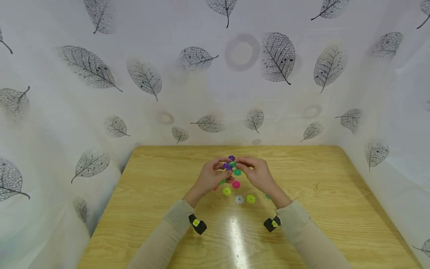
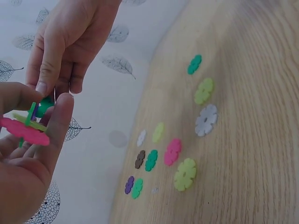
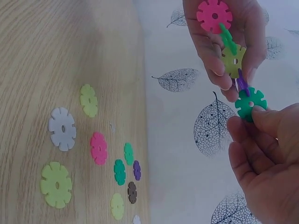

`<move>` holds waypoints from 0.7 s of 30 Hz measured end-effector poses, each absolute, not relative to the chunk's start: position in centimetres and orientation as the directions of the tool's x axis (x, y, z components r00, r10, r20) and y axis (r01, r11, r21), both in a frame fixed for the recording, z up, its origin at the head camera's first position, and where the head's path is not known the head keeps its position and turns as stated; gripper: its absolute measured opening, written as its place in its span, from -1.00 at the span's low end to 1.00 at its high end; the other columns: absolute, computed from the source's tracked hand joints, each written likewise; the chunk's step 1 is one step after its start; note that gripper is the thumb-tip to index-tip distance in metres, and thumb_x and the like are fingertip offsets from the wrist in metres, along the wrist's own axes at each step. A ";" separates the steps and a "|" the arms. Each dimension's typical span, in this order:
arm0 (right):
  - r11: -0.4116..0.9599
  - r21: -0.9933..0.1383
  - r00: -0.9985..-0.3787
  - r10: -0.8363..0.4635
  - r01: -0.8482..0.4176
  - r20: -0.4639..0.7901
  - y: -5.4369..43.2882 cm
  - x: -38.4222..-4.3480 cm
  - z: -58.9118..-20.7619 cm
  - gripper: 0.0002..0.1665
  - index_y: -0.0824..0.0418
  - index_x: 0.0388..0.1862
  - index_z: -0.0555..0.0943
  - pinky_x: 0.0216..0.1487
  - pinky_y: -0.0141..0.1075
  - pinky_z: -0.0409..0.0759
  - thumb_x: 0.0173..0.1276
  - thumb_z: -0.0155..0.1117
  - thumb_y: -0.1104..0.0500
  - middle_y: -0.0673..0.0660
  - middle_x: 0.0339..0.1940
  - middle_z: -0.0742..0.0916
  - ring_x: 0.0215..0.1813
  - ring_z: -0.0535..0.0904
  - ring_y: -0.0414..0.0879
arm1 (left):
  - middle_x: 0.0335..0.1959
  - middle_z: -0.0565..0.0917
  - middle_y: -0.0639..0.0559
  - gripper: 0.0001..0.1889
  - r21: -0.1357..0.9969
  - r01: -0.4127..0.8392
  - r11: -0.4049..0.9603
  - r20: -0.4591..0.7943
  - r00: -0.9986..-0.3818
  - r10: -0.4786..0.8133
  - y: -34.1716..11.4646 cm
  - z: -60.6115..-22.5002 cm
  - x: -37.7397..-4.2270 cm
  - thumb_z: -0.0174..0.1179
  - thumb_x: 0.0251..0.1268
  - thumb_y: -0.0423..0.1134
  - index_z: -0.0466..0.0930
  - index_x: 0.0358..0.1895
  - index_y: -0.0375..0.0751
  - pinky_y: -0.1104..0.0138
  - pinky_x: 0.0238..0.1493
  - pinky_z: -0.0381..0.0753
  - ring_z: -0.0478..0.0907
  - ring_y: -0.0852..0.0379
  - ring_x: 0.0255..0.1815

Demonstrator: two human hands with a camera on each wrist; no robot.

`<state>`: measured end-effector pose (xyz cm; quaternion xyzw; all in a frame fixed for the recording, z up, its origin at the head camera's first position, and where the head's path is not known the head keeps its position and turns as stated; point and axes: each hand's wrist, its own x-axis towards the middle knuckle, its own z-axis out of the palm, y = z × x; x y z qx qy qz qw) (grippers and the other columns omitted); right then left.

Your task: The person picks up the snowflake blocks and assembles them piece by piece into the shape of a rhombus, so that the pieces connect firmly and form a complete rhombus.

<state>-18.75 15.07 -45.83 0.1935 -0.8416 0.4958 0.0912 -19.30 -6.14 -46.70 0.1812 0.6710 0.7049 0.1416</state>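
My left hand holds a short chain of notched, flower-shaped plastic discs above the table. In the right wrist view the chain runs from a pink disc through a light-green disc and a yellow disc to a purple disc. At its lower end a darker green disc meets the purple one edge to edge, crosswise. Thumb and fingers of my right hand pinch that green disc. Both hands are close together, and the left fingers partly cover the chain.
Loose discs lie on the wooden table below and around the hands, among them a white disc, a pink disc, a brown disc and several yellow and green ones. A leaf-patterned curtain surrounds the table's back and sides.
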 end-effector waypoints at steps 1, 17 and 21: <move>0.435 -0.799 -0.909 -0.232 -0.415 0.345 15.0 -18.7 -45.8 -0.80 0.18 0.03 0.82 -0.06 -0.28 0.73 0.52 0.36 0.20 0.11 -0.08 0.87 -0.08 0.77 -0.01 | 0.06 0.72 -0.49 -0.56 0.997 0.051 -0.061 0.073 -0.893 0.445 -6.1 -46.7 -19.3 0.22 0.46 -0.52 0.47 0.36 -0.39 -0.14 -0.02 0.83 0.83 -0.25 -0.20; 0.487 -0.809 -0.944 -0.192 -0.330 0.269 17.6 -18.4 -46.6 -0.76 0.15 0.09 0.77 -0.11 -0.34 0.69 0.57 0.33 0.12 0.13 -0.04 0.85 -0.14 0.70 -0.13 | -0.07 0.67 -0.62 -0.60 0.996 0.060 -0.060 0.079 -0.914 0.399 -6.1 -46.8 -19.5 0.24 0.44 -0.51 0.47 0.29 -0.44 -0.12 -0.06 0.85 0.82 -0.25 -0.24; 0.548 -0.780 -0.953 -0.182 -0.303 0.242 19.2 -18.0 -47.8 -0.78 0.18 0.05 0.78 -0.14 -0.42 0.65 0.56 0.34 0.14 0.11 -0.08 0.85 -0.14 0.67 -0.21 | -0.04 0.69 -0.60 -0.57 0.997 0.053 -0.049 0.067 -0.926 0.371 -6.2 -46.9 -19.5 0.25 0.45 -0.49 0.49 0.33 -0.38 -0.08 -0.07 0.86 0.83 -0.02 -0.28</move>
